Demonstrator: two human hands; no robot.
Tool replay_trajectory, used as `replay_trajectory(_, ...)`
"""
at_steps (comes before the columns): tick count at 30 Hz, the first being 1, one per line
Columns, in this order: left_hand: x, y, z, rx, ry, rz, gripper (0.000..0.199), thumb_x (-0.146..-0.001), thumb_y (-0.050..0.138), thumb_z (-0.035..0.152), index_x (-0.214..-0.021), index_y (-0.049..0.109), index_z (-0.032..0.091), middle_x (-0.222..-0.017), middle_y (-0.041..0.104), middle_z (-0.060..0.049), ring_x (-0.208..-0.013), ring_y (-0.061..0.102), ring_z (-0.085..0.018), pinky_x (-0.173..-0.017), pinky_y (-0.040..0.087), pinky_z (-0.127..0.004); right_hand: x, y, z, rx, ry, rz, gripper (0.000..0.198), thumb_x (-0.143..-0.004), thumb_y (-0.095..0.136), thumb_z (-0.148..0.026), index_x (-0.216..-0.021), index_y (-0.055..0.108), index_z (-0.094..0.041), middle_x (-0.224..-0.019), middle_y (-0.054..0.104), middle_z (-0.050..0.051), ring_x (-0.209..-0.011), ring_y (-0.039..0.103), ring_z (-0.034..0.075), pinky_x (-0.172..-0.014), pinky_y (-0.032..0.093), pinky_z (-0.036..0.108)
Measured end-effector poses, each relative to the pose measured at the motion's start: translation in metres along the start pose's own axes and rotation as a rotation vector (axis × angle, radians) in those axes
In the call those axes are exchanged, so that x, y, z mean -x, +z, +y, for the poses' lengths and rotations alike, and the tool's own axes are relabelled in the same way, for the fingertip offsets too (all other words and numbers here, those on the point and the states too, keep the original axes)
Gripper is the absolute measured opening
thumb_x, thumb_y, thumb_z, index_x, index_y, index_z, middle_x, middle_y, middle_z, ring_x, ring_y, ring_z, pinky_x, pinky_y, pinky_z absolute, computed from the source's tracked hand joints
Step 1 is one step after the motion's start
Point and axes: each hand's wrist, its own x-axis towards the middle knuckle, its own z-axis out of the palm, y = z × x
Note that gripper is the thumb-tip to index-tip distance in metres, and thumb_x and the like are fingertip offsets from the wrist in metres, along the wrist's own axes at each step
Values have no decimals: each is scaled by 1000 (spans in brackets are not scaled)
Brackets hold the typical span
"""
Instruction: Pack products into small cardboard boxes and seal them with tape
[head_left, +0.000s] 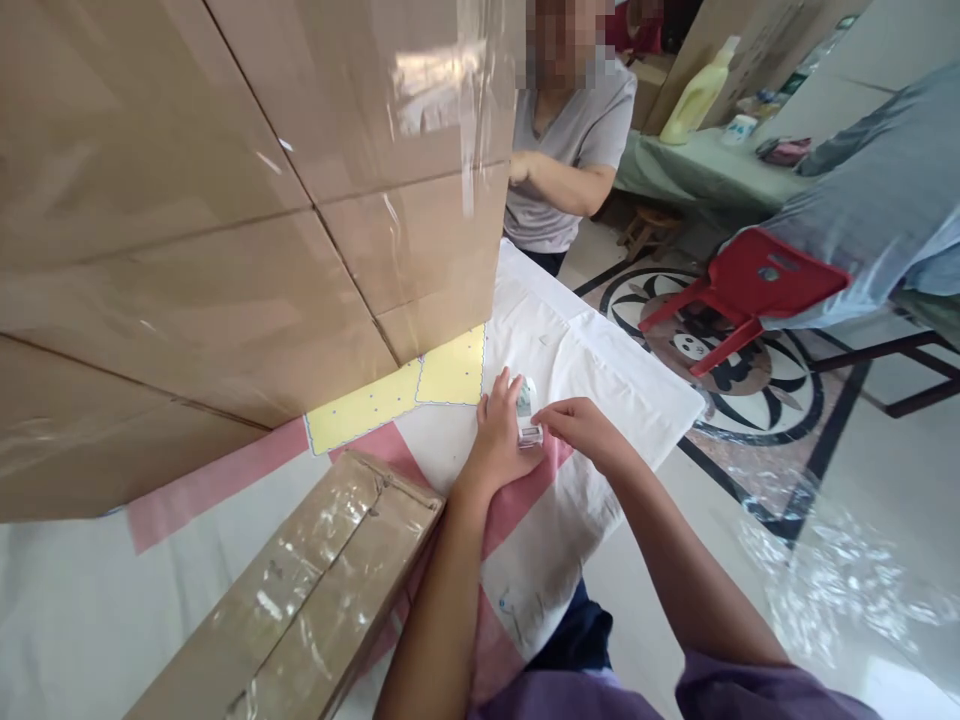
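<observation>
On the cloth-covered table, my left hand [499, 432] curls around a small white item [527, 404] with a grey-green patch and a clear-looking lower end. Its exact kind is too small to make out. My right hand [581, 428] reaches in from the right, with thumb and index finger pinched at the item's lower right edge. Whether those fingertips grip the item or some thin part of it is unclear. Under both hands lies a white and pink cloth [600, 365], with yellow dotted patches [454, 372] beyond my left hand.
Large taped cartons [247, 200] stand tall on the left of the table. A long taped carton [315, 590] lies beside my left forearm. Across the table is a person in a grey shirt [611, 110]. A red chair [780, 275] and clear plastic wrap [847, 570] are to the right.
</observation>
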Motion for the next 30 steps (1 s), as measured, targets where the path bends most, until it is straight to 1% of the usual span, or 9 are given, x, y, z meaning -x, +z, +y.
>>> replay_trajectory(2,2,0,-2,5,18,17,101,-80,70,27,-157,5,27,-168,13,-19,-157,17,-33,-124,16,-61,-3,0,-2,-102,87,-62,25,-78,65,-33,-59,60,-17,-47,35,-7,-47,29,7,-46,20,24)
replay_trajectory(5,3,-1,-5,20,19,16,101,-79,71,26,-157,7,27,-168,16,-19,-156,17,-33,-124,17,-60,-8,4,-6,-201,151,-152,38,-78,68,-31,-49,47,-20,-41,31,-8,-42,23,4,-44,14,24)
replay_trajectory(7,2,-3,-6,31,13,9,101,-79,71,28,-157,8,27,-168,17,-18,-156,17,-34,-124,17,-59,-11,8,-8,-234,189,-151,40,-78,70,-29,-48,44,-20,-40,31,-8,-40,22,3,-42,12,24)
replay_trajectory(11,1,-3,-7,35,4,6,97,-79,69,28,-157,11,26,-167,19,-16,-156,20,-34,-124,16,-56,-13,11,-9,-322,312,-101,27,-78,71,-23,-57,54,-18,-40,29,-11,-37,20,1,-40,12,22)
replay_trajectory(13,0,-3,-8,32,4,7,95,-78,68,27,-156,14,25,-167,21,-17,-155,21,-34,-124,16,-55,-11,10,-10,-385,348,-88,25,-79,70,-20,-59,55,-17,-40,29,-11,-37,21,1,-39,14,21)
replay_trajectory(18,-2,0,-9,25,-2,26,102,-70,71,26,-155,15,25,-166,24,-17,-154,24,-33,-123,17,-54,-4,11,-13,-423,372,-78,41,-76,75,-16,-51,43,-21,-41,30,-10,-37,24,1,-39,16,21)
replay_trajectory(23,-2,1,-8,14,-1,31,100,-72,71,26,-155,16,25,-166,25,-17,-153,26,-33,-123,18,-53,0,10,-15,-452,347,-67,40,-80,70,-17,-51,43,-20,-42,30,-9,-37,23,2,-40,14,21)
replay_trajectory(26,-2,2,-8,5,-3,35,99,-71,70,24,-155,17,25,-165,27,-16,-153,27,-32,-123,18,-53,3,10,-17,-477,305,-65,45,-80,72,-19,-50,38,-22,-43,28,-9,-38,21,2,-40,14,21)
replay_trajectory(30,-2,3,-8,-18,-4,33,100,-72,70,23,-155,16,23,-165,28,-18,-153,27,-31,-123,19,-53,9,12,-17,-439,322,-45,44,-78,73,-20,-52,37,-21,-41,28,-10,-39,20,2,-40,14,22)
